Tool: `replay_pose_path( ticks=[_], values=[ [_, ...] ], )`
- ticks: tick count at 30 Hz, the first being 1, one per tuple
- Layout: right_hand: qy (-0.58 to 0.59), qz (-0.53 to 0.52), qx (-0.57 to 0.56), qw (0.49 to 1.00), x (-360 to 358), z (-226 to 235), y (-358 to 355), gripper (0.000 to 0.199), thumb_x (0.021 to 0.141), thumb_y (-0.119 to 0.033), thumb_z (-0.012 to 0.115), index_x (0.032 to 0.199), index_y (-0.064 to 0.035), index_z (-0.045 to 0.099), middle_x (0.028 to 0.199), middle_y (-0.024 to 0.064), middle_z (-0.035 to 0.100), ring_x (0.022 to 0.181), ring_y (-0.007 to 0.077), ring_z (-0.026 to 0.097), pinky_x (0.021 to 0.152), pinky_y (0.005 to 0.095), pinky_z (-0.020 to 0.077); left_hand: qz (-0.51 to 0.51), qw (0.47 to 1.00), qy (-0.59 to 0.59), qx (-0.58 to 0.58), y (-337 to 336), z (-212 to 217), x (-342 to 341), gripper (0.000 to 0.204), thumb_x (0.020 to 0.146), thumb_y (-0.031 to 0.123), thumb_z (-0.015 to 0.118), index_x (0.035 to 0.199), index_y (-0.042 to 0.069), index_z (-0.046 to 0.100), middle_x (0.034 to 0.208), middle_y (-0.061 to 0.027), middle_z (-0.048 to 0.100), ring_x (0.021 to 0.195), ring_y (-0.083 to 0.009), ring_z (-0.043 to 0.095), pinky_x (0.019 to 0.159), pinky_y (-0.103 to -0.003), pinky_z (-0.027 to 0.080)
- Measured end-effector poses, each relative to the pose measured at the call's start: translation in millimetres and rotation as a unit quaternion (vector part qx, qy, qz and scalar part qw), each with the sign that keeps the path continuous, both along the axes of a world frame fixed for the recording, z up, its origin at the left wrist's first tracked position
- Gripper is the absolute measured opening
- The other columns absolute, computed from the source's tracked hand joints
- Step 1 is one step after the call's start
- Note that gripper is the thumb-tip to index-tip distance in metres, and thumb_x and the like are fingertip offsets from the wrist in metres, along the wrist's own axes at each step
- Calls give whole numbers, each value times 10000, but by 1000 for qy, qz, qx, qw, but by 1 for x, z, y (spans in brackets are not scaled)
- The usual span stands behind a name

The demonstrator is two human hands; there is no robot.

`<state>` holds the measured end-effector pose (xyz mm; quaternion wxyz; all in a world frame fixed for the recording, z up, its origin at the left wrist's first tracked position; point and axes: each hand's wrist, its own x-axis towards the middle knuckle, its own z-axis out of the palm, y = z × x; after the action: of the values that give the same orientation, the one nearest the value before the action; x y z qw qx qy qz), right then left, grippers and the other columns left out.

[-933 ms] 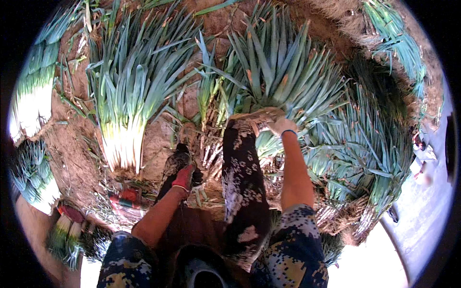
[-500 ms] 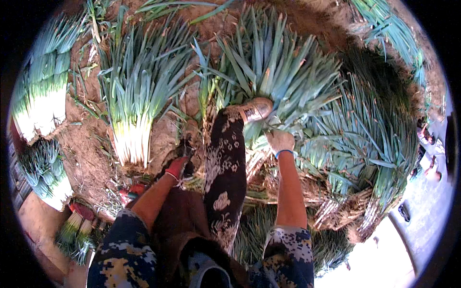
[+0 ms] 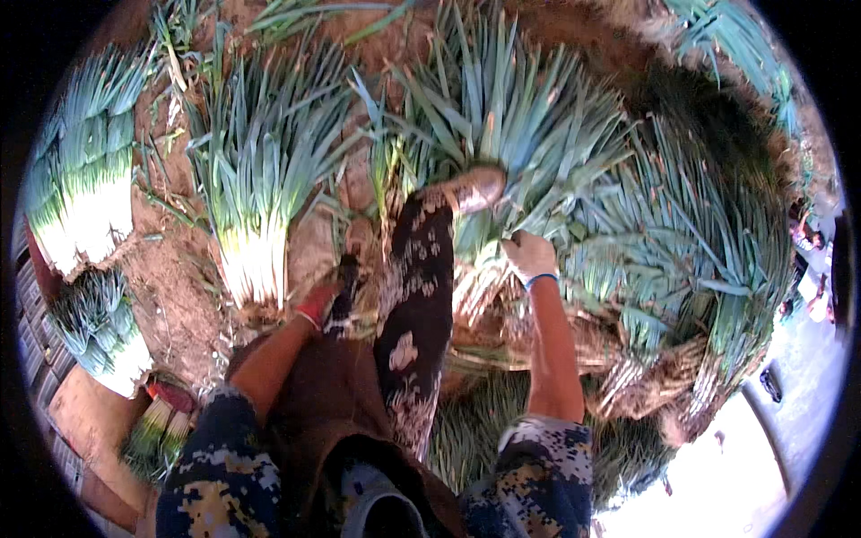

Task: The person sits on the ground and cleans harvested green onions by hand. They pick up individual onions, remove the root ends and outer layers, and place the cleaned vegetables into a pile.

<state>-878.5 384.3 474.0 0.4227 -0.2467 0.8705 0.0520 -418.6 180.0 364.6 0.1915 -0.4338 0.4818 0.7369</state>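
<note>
My right hand, in a pale glove with a blue wrist band, is closed on the stalks of a big bundle of green onions lying on the dirt. My leg in dark patterned trousers stretches forward, and its shoe presses on the same bundle just left of the hand. My left hand, in a red and dark glove, is low by the ground beside my leg, near the white ends of another onion bundle. Whether it grips anything is unclear.
More green onion bundles lie around: a large heap at the right, two bundles at the left, and a small bunch by a red item at the lower left. Bare brown soil shows between them. Pale ground lies at the lower right.
My right hand has drawn back from beside my shoe toward me along the onion stalks. The left hand has stayed low by the ground, and the shoe remains on the bundle.
</note>
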Motion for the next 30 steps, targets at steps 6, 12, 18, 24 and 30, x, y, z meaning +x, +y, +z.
replay_pose_path(
  ticks=[6,12,18,24,30],
  values=[
    [-13,-238,-163,957,1,10,34,392,833,-386,561,936,-33,695,758,175,666,691,267,634,669,396,505,324,911,-194,167,-17,51,-43,250,897,312,533,913,85,635,806,-74,659,659,-223,631,604,-379,536],
    [1,-37,-63,997,7,-6,-3,468,807,-490,549,873,-47,683,770,217,651,718,352,636,673,451,509,179,965,-159,106,-35,66,-65,337,944,342,481,1038,43,604,925,-100,665,759,-218,629,733,-354,520],
    [46,-490,-184,851,68,205,119,357,876,-268,512,1072,15,607,1002,182,642,854,274,636,728,374,521,145,977,-105,116,-53,39,-40,327,960,288,444,1121,42,587,1000,-104,643,866,-230,620,782,-345,514],
    [299,-560,-171,754,150,354,253,248,833,-185,520,958,-8,639,830,73,656,680,199,615,575,292,505,58,983,-116,129,-36,136,-125,313,917,307,489,1079,69,613,972,-78,648,806,-202,624,730,-340,519],
    [-3,-333,-558,760,205,321,-47,243,673,-153,635,857,-2,586,765,105,576,712,238,561,629,340,452,-41,936,-32,349,0,239,-206,309,885,285,559,1064,48,647,929,-45,679,803,-150,632,742,-323,513]
  ],
)
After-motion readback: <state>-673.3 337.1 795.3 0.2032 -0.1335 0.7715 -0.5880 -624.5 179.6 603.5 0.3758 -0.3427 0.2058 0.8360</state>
